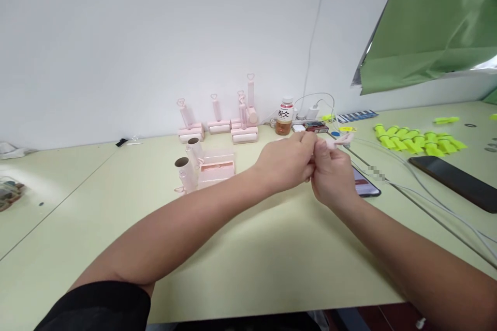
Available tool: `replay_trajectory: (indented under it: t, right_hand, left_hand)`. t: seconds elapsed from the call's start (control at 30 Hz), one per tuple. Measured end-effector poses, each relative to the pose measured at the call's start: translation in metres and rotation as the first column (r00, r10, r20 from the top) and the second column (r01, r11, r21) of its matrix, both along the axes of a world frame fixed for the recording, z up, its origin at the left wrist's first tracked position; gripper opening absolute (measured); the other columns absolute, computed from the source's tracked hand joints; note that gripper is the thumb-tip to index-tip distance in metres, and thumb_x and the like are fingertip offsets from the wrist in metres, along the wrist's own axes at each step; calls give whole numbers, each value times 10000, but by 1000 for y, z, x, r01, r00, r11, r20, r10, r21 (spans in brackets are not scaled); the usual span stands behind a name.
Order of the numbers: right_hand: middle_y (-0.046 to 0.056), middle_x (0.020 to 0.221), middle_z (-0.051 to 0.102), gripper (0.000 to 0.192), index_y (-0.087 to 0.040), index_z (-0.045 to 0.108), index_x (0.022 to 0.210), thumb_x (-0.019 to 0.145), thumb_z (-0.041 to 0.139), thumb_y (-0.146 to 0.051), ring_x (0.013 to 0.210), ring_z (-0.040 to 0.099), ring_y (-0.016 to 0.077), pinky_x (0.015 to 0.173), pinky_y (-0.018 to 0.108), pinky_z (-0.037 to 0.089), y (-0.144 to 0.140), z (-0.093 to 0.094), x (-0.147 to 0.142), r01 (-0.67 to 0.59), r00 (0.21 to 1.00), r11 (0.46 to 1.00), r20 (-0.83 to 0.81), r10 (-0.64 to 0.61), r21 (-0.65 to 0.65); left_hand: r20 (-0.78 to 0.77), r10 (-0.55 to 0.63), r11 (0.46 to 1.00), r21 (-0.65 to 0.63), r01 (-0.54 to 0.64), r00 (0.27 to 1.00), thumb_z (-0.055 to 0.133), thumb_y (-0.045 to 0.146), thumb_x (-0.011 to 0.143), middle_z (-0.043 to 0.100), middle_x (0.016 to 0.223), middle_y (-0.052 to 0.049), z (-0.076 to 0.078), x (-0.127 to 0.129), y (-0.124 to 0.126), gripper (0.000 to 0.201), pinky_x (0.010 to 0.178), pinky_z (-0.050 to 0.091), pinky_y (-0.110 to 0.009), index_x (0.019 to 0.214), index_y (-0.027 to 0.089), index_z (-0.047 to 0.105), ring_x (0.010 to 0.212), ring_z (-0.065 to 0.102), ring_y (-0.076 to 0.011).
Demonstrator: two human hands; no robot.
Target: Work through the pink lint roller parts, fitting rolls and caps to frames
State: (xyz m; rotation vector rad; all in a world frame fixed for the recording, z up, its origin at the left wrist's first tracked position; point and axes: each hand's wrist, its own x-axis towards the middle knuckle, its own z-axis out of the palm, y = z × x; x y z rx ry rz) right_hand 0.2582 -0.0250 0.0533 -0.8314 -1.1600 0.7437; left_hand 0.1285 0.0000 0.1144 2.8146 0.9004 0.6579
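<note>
Two grips meet over the counter (272,253), my left grip (286,163) and my right grip (334,173) pressed together at the fingers. With the right I have a pale pink piece (345,138) clasped between thumb and curled fingers; its looped end pokes out past the thumb, on the far right side of that grip. My left fingers are bent in against the right ones and hide what lies inside, so I cannot tell whether the left is closed on the same piece.

To the left of my left grip, two rolls (188,177) stand upright with brown cores showing at the top, and just beside them, on the side toward that grip, sits an open pink box (217,171). Farther off, beyond the left grip and against the wall, pink cases (245,136) lie in a row, with slim heart-topped handles (216,109) upright at them. Straight beyond my grips stands a bottle (284,120) with a white cap and an amber lower part, a white charger (312,112) to its right.

Just under and right of my right grip lies a phone with a lit screen (367,186), partly covered by that grip. Well to the right of it rests a dark phone (452,182); white cables (427,199) run between the two. Beyond that dark phone, bright yellow-green pieces (419,140) lie bunched in rows.
</note>
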Motion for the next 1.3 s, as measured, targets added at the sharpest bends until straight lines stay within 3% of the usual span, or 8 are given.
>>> replay_trajectory:
  t: [0.07, 0.13, 0.23, 0.4, 0.67, 1.03, 1.17, 1.3]
  right_hand:
    - [4, 611, 575, 438, -215, 662, 879, 841, 605, -648, 456, 520, 134, 368, 267, 432, -7, 2, -6, -17, 998, 1000, 64, 18, -10]
    - [55, 927, 662, 480, -250, 638, 1155, 828, 654, -601, 623, 604, 161, 435, 278, 492, -16, 6, -13, -58, 988, 998, 142, 57, 5]
    - [102, 1316, 546, 578, -310, 502, 1377, 857, 654, -511, 715, 606, 151, 457, 274, 510, -24, 11, -20, -25, 980, 999, 200, 17, 36]
    - [94, 1283, 545, 460, -285, 533, 1310, 891, 611, -459, 686, 581, 130, 439, 253, 494, -21, 9, -19, 5, 980, 999, 197, 5, -51]
    - [84, 1176, 605, 339, -231, 580, 1168, 897, 585, -434, 636, 565, 118, 461, 265, 492, -21, 8, -22, -62, 978, 990, 191, 86, -125]
    - [79, 1105, 633, 279, -212, 611, 1102, 907, 581, -409, 633, 561, 113, 479, 262, 496, -21, 1, -26, -136, 959, 974, 225, 175, -179]
    - [75, 1085, 640, 276, -209, 608, 1100, 899, 591, -398, 648, 561, 118, 478, 257, 503, -20, 0, -27, -150, 952, 968, 234, 196, -201]
    - [74, 1070, 647, 281, -208, 612, 1114, 896, 599, -385, 662, 567, 123, 482, 256, 509, -19, -3, -27, -151, 948, 966, 247, 202, -209]
  left_hand:
    - [37, 8, 1000, -14, -7, 999, 590, 261, 852, 624, 1035, -104, 9, 0, 6, 191, 752, 465, -365, 1028, 189, 591, 908, 631, -280]
    - [150, 35, 998, -59, -26, 988, 668, 301, 818, 618, 925, -80, 24, -9, 20, 153, 798, 452, -371, 899, 184, 614, 929, 618, -290]
    - [319, 208, 970, -192, -151, 925, 727, 169, 740, 574, 740, -50, 55, -36, 54, 131, 803, 443, -351, 759, 144, 600, 889, 611, -273]
    - [402, 473, 881, -202, -428, 784, 682, 22, 713, 624, 860, -37, 88, -89, 133, 413, 807, 457, -319, 1086, 142, 552, 859, 588, -187]
    - [74, 797, 591, -301, -749, 599, 697, 124, 708, 655, 738, -94, 60, -115, 207, 238, 622, 473, -378, 918, 151, 589, 648, 645, -255]
    - [94, 811, 539, -504, -675, 577, 693, 107, 738, 663, 746, -97, 14, -105, 239, 357, 568, 488, -339, 1066, 115, 552, 626, 663, -222]
    - [23, 824, 497, -509, -703, 566, 758, 248, 739, 670, 776, -141, 26, -113, 233, 370, 589, 481, -387, 1024, 97, 577, 612, 667, -249]
    - [-211, 790, 513, -288, -809, 576, 757, 442, 730, 675, 724, -158, 53, -130, 213, 387, 661, 481, -457, 931, 132, 640, 666, 674, -314]
